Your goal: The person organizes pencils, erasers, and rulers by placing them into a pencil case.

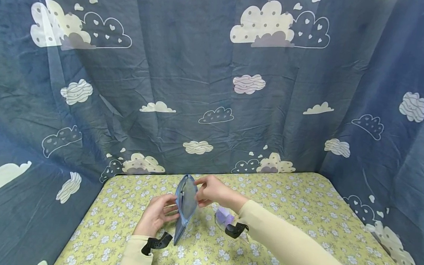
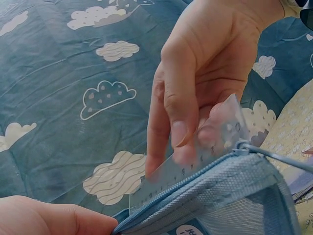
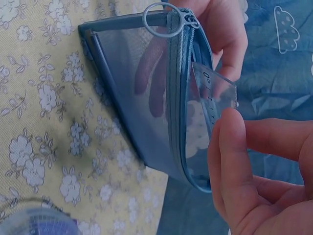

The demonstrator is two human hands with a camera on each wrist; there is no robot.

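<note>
Over the yellow floral-covered desk [image 1: 112, 211], nearer its left edge, the left hand [image 1: 157, 215] is gripping a blue mesh zippered pouch [image 3: 142, 127], seemingly keeping its mouth wide for the clear plastic ruler [image 3: 216, 89] the right hand [image 1: 213, 191] is pinching.

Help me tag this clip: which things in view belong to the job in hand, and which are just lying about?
In the job:
- blue zip pouch, held open in the left hand
- clear ruler, pinched by the right hand at the pouch's mouth

Lying about:
- clear item with purple inside, on the floral cloth; exact kind unclear
</note>
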